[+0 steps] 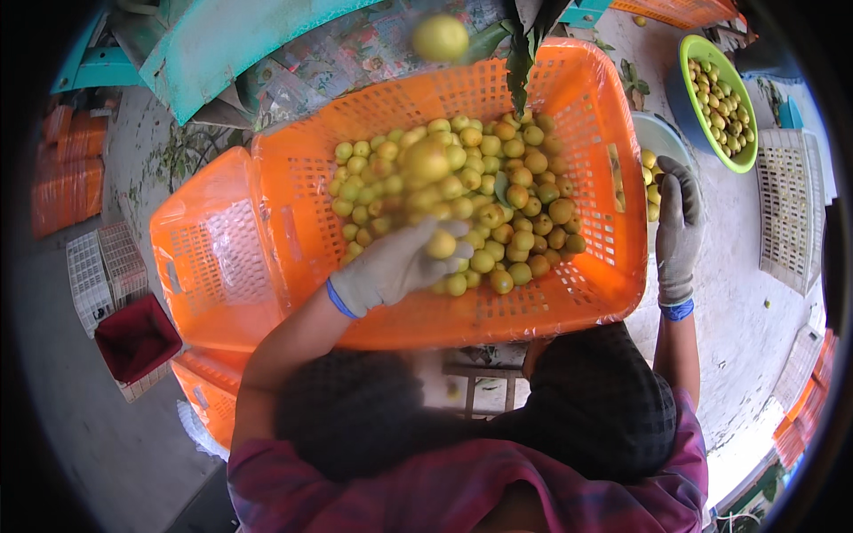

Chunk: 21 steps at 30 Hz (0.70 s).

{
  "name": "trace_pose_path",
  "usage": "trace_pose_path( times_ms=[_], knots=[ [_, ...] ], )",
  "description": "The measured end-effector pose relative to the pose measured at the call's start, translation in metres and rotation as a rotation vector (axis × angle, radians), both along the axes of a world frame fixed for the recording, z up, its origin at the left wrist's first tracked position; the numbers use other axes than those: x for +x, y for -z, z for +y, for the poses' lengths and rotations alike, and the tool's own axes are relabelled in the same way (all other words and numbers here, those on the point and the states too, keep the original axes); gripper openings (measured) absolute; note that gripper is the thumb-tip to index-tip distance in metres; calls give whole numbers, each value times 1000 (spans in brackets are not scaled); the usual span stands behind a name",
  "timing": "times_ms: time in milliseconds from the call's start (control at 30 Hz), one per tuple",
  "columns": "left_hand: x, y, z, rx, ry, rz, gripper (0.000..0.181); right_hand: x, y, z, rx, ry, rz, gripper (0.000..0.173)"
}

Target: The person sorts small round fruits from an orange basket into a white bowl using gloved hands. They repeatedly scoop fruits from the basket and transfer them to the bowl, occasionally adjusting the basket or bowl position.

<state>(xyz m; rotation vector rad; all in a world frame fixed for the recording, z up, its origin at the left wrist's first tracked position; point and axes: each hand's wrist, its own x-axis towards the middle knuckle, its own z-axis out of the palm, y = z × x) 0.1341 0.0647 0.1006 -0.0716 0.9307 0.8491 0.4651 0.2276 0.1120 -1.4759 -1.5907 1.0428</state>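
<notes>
A large orange plastic crate (pixel 393 331) with a clear film lining holds many small round yellow-green fruit (pixel 522 240). Over its near side, my gloved left hand (pixel 400 266) has one yellow fruit (pixel 440 244) against its fingers. To the right of the crate, my gloved right hand (pixel 678 230) is raised beside a pale bowl (pixel 660 130) with yellow fruit in it; whether its curled fingers hold anything is hidden. A blurred fruit (pixel 426 162) shows above the pile, and another blurred fruit (pixel 440 38) is at the top near dark green leaves (pixel 523 63).
A teal metal frame (pixel 226 43) stands across the far left. A green-rimmed basin (pixel 748 156) of fruit and a white crate (pixel 790 206) are at the right. Another orange crate (pixel 206 246) adjoins on the left, with a dark red lined container (pixel 136 340) beyond it.
</notes>
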Motion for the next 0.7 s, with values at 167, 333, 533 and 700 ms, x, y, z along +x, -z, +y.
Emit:
trace_pose_path(
  times_ms=[167,333,533,700],
  knots=[
    [36,2,15,126,110,-108,45,-78,-21,-61,124,-953,-217,53],
    [57,-20,16,179,168,-129,43,-58,-5,-68,-70,-939,-169,52],
    [44,12,-9,305,383,79,43,95,-48,-13,-524,27,366,37],
    [49,24,-12,734,799,720,38,263,-135,112,101,597,817,38]
  ],
)
